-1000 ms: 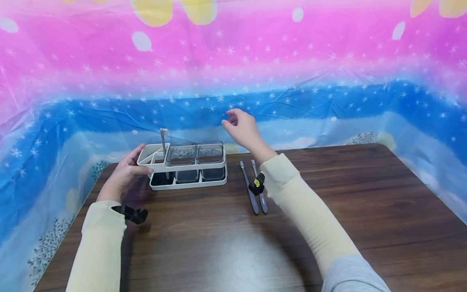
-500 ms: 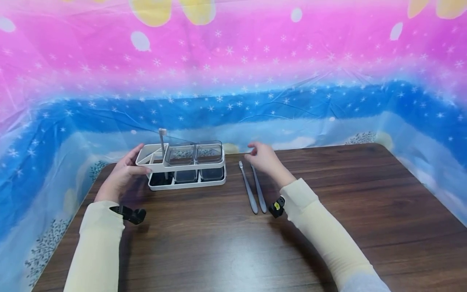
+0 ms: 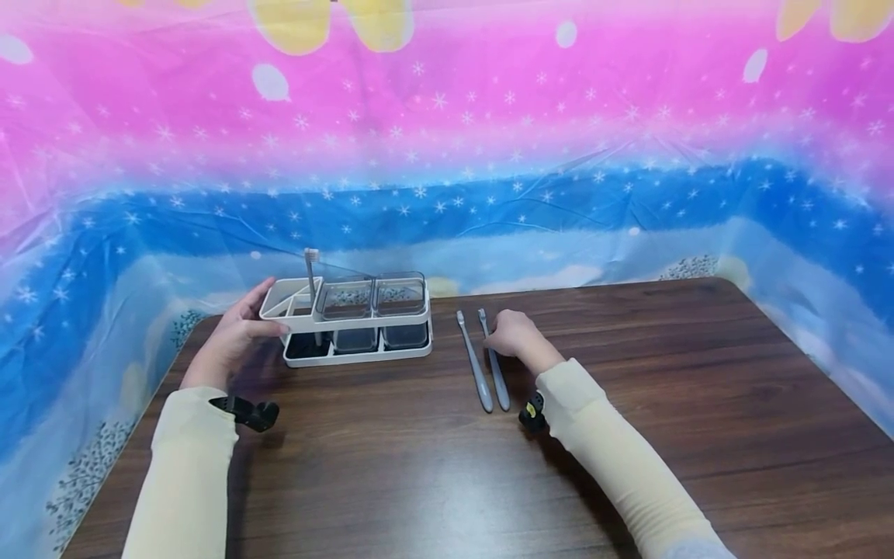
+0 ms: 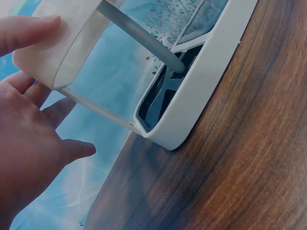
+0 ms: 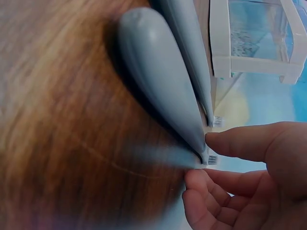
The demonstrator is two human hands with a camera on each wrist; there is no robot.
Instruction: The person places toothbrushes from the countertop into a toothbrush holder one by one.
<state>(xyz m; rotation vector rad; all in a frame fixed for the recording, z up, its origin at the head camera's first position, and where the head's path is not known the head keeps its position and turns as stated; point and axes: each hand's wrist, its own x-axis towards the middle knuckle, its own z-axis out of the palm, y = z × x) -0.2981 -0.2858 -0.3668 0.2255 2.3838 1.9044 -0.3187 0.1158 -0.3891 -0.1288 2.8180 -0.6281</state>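
At the left, my left hand (image 3: 233,335) holds the end of a white two-tier toothbrush holder (image 3: 373,319), thumb on the front of its upper frame and fingers behind. One grey toothbrush (image 3: 310,272) stands upright in the holder, bristles up. Two more grey toothbrushes lie side by side on the table, a left one (image 3: 475,363) and a right one (image 3: 498,376). My right hand (image 3: 520,340) is at the right toothbrush. In the right wrist view, its thumb (image 5: 240,140) and curved fingers lie either side of the neck near the bristles, with a gap between them.
Two clear cups (image 3: 401,296) sit in the holder's right compartments. All stands on a dark wooden table (image 3: 391,458). Behind the table hangs a pink and blue snowflake-patterned cloth (image 3: 447,178), which wraps round both sides.
My right hand has come down from above the table's back edge, moving right and nearer, to the right toothbrush on the table. The left hand stays on the holder.
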